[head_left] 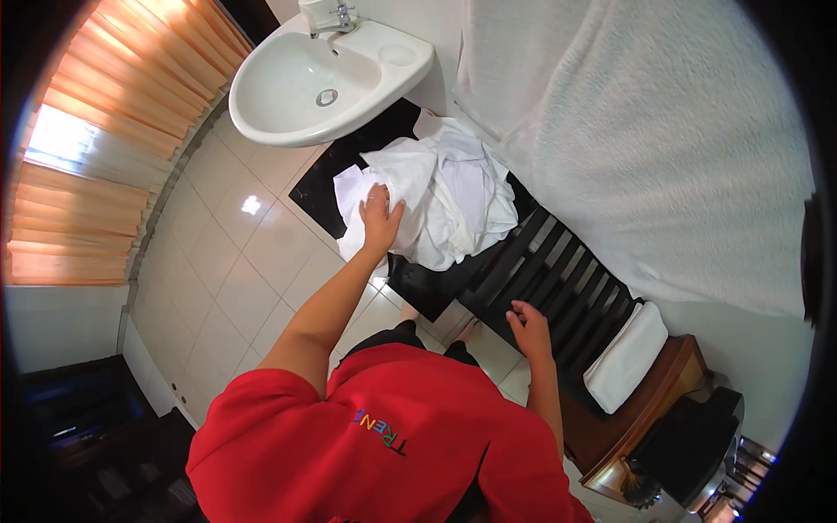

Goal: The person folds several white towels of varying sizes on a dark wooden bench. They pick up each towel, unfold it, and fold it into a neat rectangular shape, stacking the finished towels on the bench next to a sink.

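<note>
To your left, peach curtains (166,65) hang beside a bright window (61,139), and a patch of glare (251,205) lies on your pale tiled floor (218,270). Ahead of you, a white sink (279,139) with a metal tap (336,28) juts from the white wall (425,19). A black table (323,187) stands just below it; on your right you have a black slatted rack (490,312), then a brown wooden cabinet (588,436). Dark furniture (78,418) fills your lower left.
</note>
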A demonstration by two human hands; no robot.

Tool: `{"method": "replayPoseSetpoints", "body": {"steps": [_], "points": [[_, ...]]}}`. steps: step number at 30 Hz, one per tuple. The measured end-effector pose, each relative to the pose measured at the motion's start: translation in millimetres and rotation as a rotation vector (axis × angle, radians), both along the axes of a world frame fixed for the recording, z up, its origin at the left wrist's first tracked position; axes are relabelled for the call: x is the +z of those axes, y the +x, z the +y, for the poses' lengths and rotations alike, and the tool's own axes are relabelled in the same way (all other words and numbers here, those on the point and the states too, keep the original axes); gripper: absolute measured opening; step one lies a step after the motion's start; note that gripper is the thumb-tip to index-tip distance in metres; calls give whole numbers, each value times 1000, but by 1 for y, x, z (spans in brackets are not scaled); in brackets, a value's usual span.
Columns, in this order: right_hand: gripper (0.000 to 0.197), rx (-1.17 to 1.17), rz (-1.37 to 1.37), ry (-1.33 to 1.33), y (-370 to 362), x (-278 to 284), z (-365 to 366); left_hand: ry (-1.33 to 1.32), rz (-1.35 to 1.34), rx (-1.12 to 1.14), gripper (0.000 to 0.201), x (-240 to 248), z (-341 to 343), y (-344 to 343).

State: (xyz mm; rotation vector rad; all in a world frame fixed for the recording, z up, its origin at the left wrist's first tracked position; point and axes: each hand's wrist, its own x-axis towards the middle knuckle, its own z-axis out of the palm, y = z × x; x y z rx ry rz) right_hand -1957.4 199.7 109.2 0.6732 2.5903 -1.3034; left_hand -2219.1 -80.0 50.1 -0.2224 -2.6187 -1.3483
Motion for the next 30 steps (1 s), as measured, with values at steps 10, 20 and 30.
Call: {"method": "replayPoseSetpoints", "body": {"steps": [10,20,30], "points": [[63,187,538,-335,-128,74,-80,455,-409,-1000,14,130,-18,26],[27,138,211,-333,-124,87,-79,296,36,-733,15,160,-14,-14],[21,-52,396,20,-115,131,-43,-64,272,-797,17,173,0,-48]]}}
